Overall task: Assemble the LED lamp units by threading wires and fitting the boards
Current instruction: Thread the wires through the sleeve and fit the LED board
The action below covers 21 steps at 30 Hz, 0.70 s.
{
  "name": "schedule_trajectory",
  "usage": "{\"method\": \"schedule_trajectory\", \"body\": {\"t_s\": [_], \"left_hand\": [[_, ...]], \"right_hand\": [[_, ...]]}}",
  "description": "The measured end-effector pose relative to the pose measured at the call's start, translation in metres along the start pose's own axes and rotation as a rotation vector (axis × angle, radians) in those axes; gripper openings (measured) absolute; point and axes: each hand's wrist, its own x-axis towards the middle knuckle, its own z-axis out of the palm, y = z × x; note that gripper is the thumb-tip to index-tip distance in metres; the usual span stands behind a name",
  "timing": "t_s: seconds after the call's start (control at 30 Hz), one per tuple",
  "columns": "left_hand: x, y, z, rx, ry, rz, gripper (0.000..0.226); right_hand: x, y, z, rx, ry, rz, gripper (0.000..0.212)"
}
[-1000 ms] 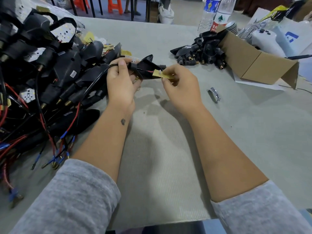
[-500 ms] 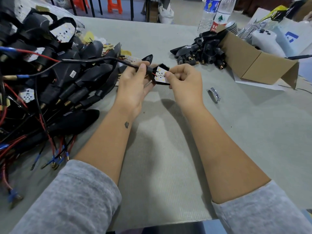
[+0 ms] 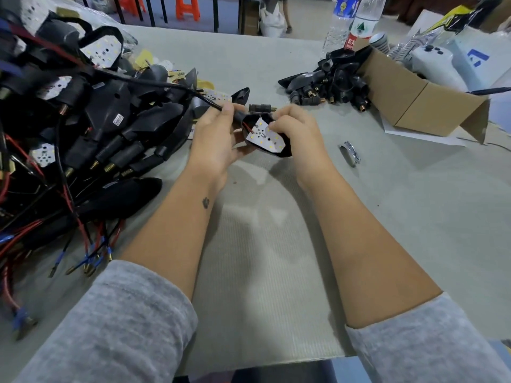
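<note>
Now LED board (image 3: 265,136) face-up in housing (image 3: 279,150), formerly edge-on, both hands gripping

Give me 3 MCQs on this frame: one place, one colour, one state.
1. Where is the cardboard box?
A. far right of the table
B. near left corner
C. on the floor

2. What colour is the LED board in the held housing?
A. green
B. white
C. blue

3. What is the left hand doing?
A. lying flat on the table
B. gripping the housing's stem
C. holding a bottle

Key: 1 A, box sits beyond the right hand; 2 B, white face with small LEDs; 3 B, fingers curled round the stem.
</note>
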Motion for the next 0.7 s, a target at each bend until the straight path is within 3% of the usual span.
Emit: {"method": "schedule_trajectory", "body": {"t_s": [0.1,0.27,0.37,0.5,0.63,0.7], "left_hand": [[0.001,0.003,-0.004,0.097,-0.027,0.0,0.033],[-0.006,0.003,-0.002,0.341,-0.243,0.015,0.035],[-0.013,0.0,0.005,0.549,-0.354,0.031,0.027],[-0.016,-0.001,0.01,0.59,-0.373,0.016,0.024],[-0.015,-0.008,0.012,0.841,-0.292,0.105,0.046],[-0.013,-0.011,0.01,0.891,-0.277,0.148,0.05]], "right_hand": [[0.003,0.002,0.001,0.151,-0.124,0.186,0.019],[0.006,0.006,-0.003,0.086,-0.087,0.12,0.029],[0.001,0.003,-0.001,0.095,-0.071,0.023,0.023],[0.0,0.003,0.0,-0.02,-0.036,-0.044,0.024],[0.003,0.006,0.002,-0.017,0.028,0.011,0.028],[0.005,0.007,0.0,-0.14,0.056,0.0,0.027]]}}
